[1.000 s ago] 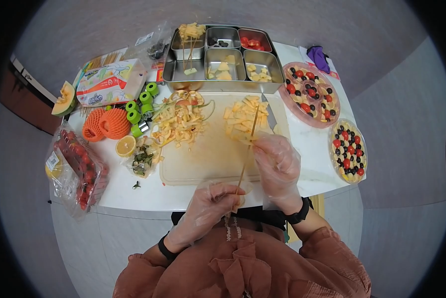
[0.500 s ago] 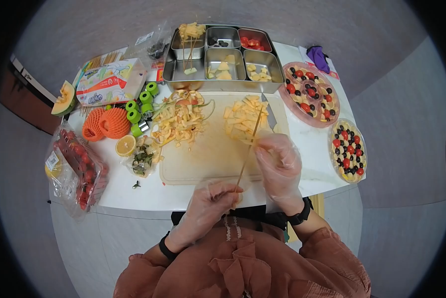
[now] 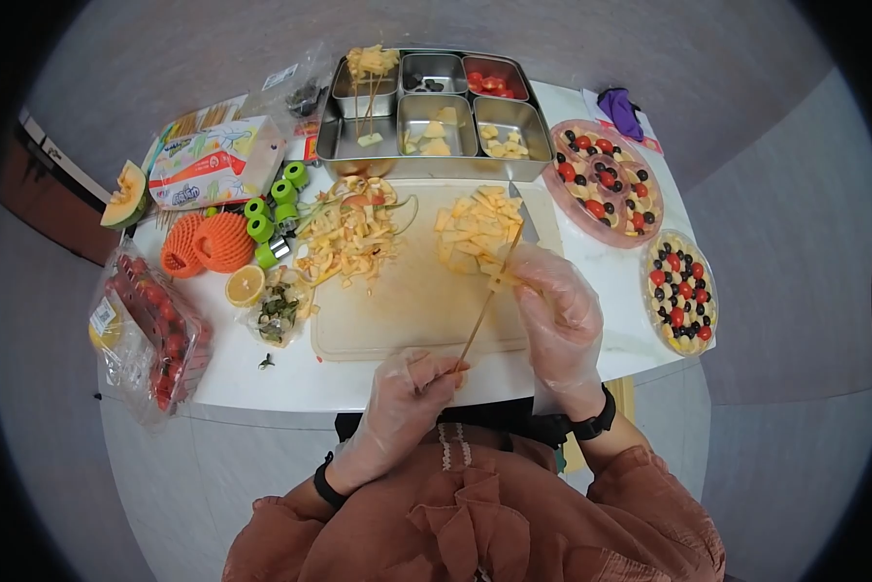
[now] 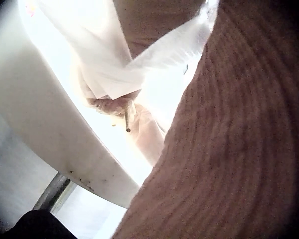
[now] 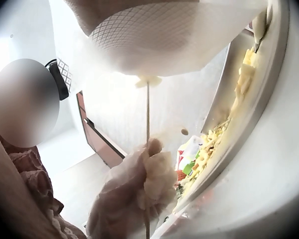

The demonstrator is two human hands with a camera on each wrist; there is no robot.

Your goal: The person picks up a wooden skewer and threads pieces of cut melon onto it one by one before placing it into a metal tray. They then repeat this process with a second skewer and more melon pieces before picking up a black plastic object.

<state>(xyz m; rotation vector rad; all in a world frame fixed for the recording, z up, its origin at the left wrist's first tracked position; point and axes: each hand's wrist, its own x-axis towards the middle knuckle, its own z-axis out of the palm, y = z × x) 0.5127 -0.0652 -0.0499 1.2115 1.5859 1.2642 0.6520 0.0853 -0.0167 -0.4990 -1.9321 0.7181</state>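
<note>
A thin wooden skewer slants up from my gloved left hand, whose curled fingers pinch its lower part. Pale pieces sit around the skewer at the left hand in the right wrist view. My gloved right hand pinches a small yellow piece at the skewer's upper part; that piece shows below the glove in the right wrist view. The skewer's lower end pokes out under the left fingers. Behind the right hand lie cut yellow strips on the cutting board.
A knife lies beside the strips. Peelings cover the board's left. Behind stands a steel tray with containers. Two decorated fruit platters are at right; a cherry tomato pack and orange nets are at left.
The right hand has shifted right and slightly up, and a yellow piece shows more clearly at its fingertips. The left hand has moved slightly left, still pinching the skewer.
</note>
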